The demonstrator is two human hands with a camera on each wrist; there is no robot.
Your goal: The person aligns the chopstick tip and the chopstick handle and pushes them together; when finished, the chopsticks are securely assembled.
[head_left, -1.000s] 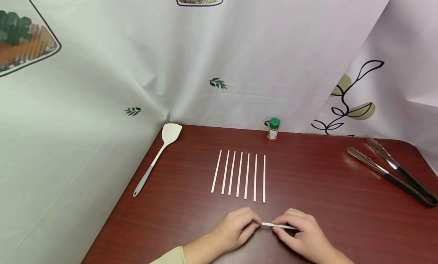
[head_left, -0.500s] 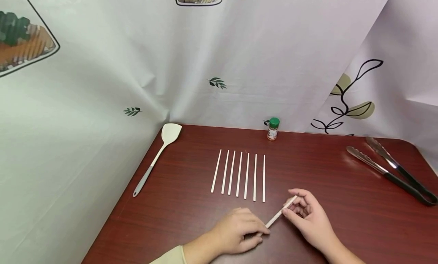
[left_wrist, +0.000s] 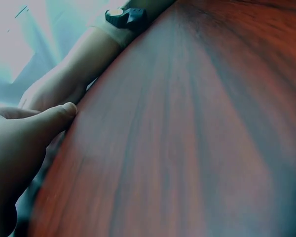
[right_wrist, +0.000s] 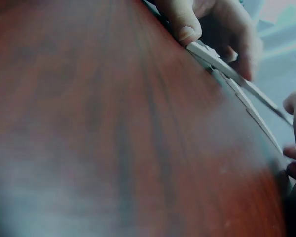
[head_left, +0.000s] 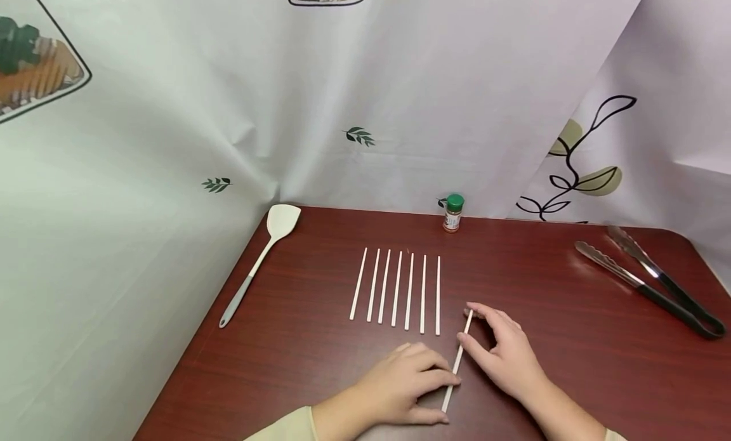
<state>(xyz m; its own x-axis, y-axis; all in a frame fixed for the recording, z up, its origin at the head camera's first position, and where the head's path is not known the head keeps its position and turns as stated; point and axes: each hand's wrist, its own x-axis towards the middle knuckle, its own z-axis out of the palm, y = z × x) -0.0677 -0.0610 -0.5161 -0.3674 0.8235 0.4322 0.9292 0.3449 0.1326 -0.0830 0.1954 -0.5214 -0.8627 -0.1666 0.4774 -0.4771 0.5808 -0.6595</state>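
Note:
A white chopstick [head_left: 459, 360] slants slightly to the right of a row of matching white chopsticks [head_left: 408, 293] in the head view. My left hand [head_left: 408, 384] holds its near end, index finger across it and thumb by the tip. Around the far end, my right hand [head_left: 505, 349] has its thumb on one side and fingertips at the top. From the right wrist, the near end of the chopstick [right_wrist: 222, 64] shows beside the left thumb [right_wrist: 187, 32]. The left wrist view shows the left hand [left_wrist: 19, 143], with the chopstick hidden.
A white spatula [head_left: 259, 263] with a grey handle lies at the left table edge. By the back curtain stands a green-capped spice jar [head_left: 453, 214]. Metal tongs [head_left: 651, 282] with black handles lie far right on the dark red table [head_left: 542, 282].
The chopstick has turned from lying crosswise between my hands to pointing nearly away from me. My right hand moved forward with its far end; the row stayed put.

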